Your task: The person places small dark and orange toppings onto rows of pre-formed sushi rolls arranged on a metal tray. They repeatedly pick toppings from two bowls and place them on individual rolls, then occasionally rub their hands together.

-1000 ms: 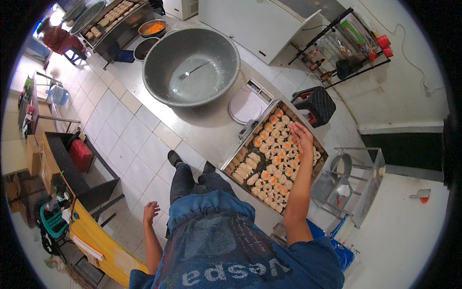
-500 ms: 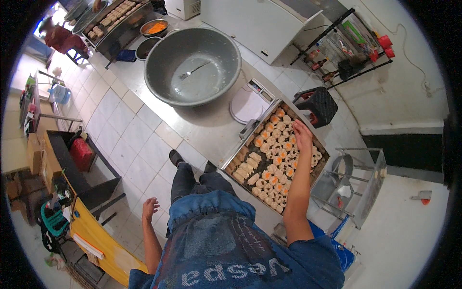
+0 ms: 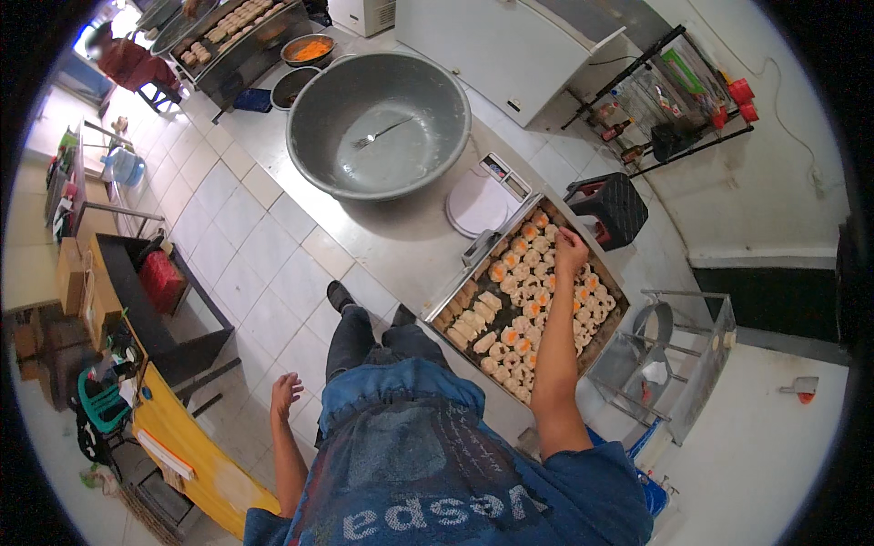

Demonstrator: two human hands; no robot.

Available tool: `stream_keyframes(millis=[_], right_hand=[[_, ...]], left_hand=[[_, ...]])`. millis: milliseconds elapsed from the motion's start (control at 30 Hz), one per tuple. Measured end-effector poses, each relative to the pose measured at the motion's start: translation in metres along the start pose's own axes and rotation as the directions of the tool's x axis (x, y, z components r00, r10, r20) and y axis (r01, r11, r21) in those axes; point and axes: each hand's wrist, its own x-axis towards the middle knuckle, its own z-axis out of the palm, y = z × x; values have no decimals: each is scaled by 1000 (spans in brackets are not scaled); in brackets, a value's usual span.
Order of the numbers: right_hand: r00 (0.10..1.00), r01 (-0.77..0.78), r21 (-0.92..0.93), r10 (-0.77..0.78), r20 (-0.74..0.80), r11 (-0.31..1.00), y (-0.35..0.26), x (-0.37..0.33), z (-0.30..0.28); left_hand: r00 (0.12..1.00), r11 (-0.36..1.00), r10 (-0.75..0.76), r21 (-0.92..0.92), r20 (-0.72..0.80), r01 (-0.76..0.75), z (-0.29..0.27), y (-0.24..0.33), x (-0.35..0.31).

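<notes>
A square metal tray [image 3: 503, 314] lies on the table, filled with rows of pale dumplings [image 3: 522, 271], several topped with an orange bit. Longer pale rolls [image 3: 471, 320] line its left side. Over the tray's far right part is my right hand [image 3: 571, 252], its fingertips pinched together above the dumplings. Whatever the pinch may hold is too small to make out. My left hand [image 3: 286, 393] hangs low beside my body, away from the table, fingers loosely bent and apart, holding nothing.
A big grey basin [image 3: 314, 150] with a fork [image 3: 382, 133] inside stands on the steel table. Between basin and tray sits a white scale [image 3: 477, 202]. Bowls, one with orange shreds [image 3: 308, 48], are farther back. A black stool [image 3: 608, 207] and metal rack [image 3: 696, 364] stand right.
My right hand's fingers have gone from stretched out over the dumplings to pinched together. My left hand stays at my side. The whole view has shifted slightly.
</notes>
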Motion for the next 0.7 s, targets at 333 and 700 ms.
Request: stream_keyframes(millis=[333, 700], right_hand=[[979, 195, -141, -201, -29, 971, 2, -2, 4], [965, 239, -192, -254, -59, 952, -9, -12, 9]], left_hand=[[998, 998, -55, 24, 6, 55, -5, -4, 7], [999, 999, -30, 37, -19, 31, -7, 8, -1]])
